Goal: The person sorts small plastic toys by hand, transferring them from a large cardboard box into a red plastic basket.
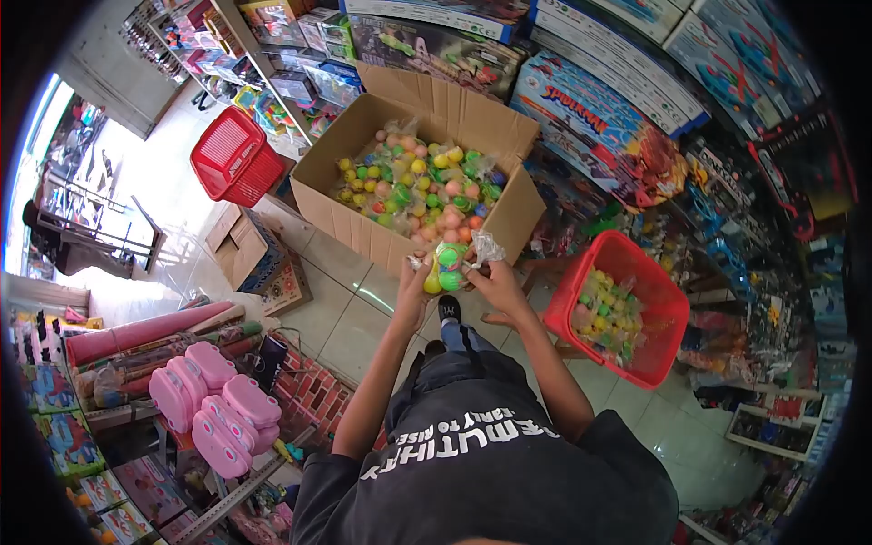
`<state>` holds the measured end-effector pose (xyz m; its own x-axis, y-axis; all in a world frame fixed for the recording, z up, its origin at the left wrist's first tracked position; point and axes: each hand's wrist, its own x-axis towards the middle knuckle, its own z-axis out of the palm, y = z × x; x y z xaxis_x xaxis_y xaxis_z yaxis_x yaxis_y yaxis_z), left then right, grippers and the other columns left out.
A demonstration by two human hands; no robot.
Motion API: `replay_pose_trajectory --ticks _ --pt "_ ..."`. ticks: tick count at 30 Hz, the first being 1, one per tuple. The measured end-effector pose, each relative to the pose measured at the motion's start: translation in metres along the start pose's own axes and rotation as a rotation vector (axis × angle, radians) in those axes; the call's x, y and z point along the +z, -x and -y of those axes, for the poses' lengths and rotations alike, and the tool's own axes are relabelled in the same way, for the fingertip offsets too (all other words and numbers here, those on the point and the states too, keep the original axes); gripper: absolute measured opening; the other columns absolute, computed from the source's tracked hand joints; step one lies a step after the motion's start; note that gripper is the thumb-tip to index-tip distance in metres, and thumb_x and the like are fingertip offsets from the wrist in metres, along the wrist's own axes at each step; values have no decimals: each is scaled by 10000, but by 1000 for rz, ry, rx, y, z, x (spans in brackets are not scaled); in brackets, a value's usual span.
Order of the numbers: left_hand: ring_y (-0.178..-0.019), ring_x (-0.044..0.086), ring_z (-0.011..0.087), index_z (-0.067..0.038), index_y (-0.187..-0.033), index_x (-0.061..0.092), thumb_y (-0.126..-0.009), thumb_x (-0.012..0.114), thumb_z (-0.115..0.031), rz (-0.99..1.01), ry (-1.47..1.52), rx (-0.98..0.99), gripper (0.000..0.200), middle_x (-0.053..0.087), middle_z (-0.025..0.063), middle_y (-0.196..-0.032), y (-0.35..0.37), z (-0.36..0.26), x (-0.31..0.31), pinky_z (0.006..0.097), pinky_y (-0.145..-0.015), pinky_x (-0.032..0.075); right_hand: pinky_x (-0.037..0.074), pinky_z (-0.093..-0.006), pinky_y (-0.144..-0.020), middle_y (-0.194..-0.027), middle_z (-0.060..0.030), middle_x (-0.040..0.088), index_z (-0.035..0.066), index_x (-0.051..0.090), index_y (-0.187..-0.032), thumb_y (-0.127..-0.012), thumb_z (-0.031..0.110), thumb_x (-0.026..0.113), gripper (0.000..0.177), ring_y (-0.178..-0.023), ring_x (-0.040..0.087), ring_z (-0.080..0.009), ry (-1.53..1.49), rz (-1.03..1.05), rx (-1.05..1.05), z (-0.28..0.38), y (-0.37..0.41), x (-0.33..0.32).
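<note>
Both hands hold a clear plastic bag of small balls (449, 263), green and yellow with a bit of blue, just past the near side of a large open cardboard box (354, 221). My left hand (413, 289) pinches the bag's left side. On the other side, my right hand (499, 283) has its fingers closed on the bag, with crumpled clear plastic sticking up above them. Inside the box lie many bagged balls (422, 177) in yellow, green, peach, orange and blue. To the right, a red basket (668, 313) contains more bagged balls (607, 313).
Another red basket (232, 159) stands left of the box, above a smaller open carton (238, 247). Pink cases (227, 409) and rolled material (150, 331) sit at lower left. Boxed toys, including a Spider-Man box (590, 123), line the far side. Tiled floor (331, 282) shows between.
</note>
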<state>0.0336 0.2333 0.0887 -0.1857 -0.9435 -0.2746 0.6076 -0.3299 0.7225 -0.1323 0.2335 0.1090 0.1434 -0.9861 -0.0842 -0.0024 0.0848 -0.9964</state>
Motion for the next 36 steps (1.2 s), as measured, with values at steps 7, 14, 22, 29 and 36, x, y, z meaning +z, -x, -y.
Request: replay_pose_trajectory --ticks 7,14,22,29,36 --pt "-960 514 132 -32 -1227 387 -845 573 -172 262 -350 -76 447 511 66 -1073 50 31 9 268 -813 434 507 -239 -601 -803 -33 530 12 449 -948 -819 64 591 198 -717 580 -99 -134 40 136 -6 84 -14" --pt "-937 508 115 -25 -1185 443 -859 556 -221 405 -394 -201 397 528 44 -1029 65 67 39 254 -805 430 528 -254 -611 -826 -40 518 41 428 -938 -828 57 576 185 -724 599 -133 -264 -89 222 -16 145 -49" --pt "-831 529 88 -24 -1170 453 -874 534 -245 566 -501 -223 377 534 30 -967 70 101 106 225 -620 470 521 -249 -605 -815 -29 547 30 489 -909 -825 156 603 190 -730 590 -120 -276 -184 199 0 190 -107" --pt "-806 540 103 -14 -1178 441 -865 553 -236 644 -639 -87 400 547 46 -963 55 168 169 230 -599 469 486 -228 -617 -847 -1 574 35 581 -942 -802 185 642 214 -749 546 -79 -223 -169 219 7 216 -194" --pt "-812 554 105 4 -1146 473 -857 565 -216 612 -677 -181 375 556 64 -965 42 236 235 227 -619 467 379 -228 -628 -781 35 498 39 532 -785 -759 160 680 193 -738 447 -57 -141 -191 171 -29 240 -304"
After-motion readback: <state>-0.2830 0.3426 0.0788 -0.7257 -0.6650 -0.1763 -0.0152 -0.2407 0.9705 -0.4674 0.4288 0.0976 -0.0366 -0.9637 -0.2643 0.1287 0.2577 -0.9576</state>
